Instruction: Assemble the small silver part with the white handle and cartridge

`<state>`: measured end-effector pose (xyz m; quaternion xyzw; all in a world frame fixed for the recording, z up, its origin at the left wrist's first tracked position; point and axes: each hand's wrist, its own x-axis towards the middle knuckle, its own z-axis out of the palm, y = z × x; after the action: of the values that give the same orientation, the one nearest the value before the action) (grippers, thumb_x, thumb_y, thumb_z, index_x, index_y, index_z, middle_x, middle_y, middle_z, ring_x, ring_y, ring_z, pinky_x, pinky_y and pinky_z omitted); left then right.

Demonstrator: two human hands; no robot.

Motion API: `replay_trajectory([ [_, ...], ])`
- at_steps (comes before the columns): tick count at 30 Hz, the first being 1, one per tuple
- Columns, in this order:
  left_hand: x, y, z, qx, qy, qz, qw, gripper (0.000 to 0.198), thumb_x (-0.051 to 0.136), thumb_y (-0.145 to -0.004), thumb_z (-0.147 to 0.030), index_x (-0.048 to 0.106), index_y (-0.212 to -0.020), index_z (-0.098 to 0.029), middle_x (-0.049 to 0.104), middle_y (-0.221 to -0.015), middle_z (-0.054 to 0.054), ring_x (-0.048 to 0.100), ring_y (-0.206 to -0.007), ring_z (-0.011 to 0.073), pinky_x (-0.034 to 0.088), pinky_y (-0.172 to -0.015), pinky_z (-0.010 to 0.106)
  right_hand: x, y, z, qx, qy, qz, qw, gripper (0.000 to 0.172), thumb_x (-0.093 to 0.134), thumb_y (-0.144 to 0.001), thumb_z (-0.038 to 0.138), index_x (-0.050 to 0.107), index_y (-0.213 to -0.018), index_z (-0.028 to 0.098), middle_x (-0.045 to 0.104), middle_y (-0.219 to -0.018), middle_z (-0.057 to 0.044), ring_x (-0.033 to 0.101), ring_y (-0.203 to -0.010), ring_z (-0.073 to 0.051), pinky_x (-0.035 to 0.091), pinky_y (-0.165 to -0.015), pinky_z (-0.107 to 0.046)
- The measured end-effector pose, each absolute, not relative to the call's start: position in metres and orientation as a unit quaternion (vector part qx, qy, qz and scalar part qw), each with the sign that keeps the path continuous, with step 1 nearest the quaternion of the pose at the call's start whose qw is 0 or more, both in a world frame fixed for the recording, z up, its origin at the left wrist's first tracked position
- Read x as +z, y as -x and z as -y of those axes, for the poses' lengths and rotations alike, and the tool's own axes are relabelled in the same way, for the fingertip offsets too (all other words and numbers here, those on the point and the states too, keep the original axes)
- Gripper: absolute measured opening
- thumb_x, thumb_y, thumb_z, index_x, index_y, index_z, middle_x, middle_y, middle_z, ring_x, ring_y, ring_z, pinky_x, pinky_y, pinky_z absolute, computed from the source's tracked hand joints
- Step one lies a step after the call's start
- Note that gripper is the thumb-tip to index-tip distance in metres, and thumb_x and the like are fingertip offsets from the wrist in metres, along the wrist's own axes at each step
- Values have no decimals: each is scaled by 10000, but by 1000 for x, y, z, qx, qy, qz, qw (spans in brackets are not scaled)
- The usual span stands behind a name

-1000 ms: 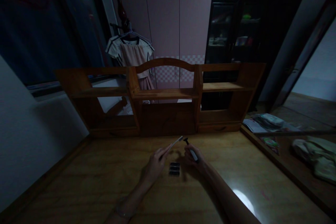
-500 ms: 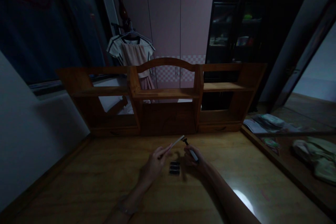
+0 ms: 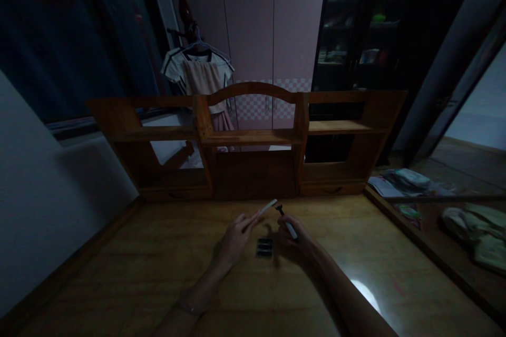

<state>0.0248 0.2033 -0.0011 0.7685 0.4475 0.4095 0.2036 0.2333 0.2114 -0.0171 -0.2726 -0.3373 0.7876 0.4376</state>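
Observation:
My left hand [image 3: 237, 239] is closed around a slim pale toothbrush [image 3: 268, 207], its head pointing up and to the right. In my right hand [image 3: 293, 230] is a razor [image 3: 290, 229] with a black and light-coloured handle, held upright at a slant. The razor's dark head is close beside the brush tip; in this dim light I cannot tell whether they touch. Below and between both hands, a small clear pack of dark razor cartridges [image 3: 264, 247] lies on the wooden tabletop [image 3: 166, 274].
A wooden shelf unit [image 3: 253, 139] stands along the table's far edge. To the left is a white wall [image 3: 51, 210]. Papers [image 3: 399, 183] and a folded pale cloth [image 3: 474, 234] lie beyond the raised right edge. A bright reflection shows on the tabletop at right.
The camera view has shifted slightly, so the room sits a little higher. Both hands keep their holds, and the toothbrush tip and razor head stay close together.

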Motion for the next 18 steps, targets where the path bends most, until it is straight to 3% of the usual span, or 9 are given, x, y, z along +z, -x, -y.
replay_trajectory([
  [18,-14,-25,-208,422,-769,-433,209,353,458,-898,-305,520,-1246,-296,530,-832,17,510,-740,116,406,-676,223,-18,-233,-212,797,264,313,445,365,564,-753,301,319,-503,196,285,-356,82,201,-258,-42,144,-268,-181],
])
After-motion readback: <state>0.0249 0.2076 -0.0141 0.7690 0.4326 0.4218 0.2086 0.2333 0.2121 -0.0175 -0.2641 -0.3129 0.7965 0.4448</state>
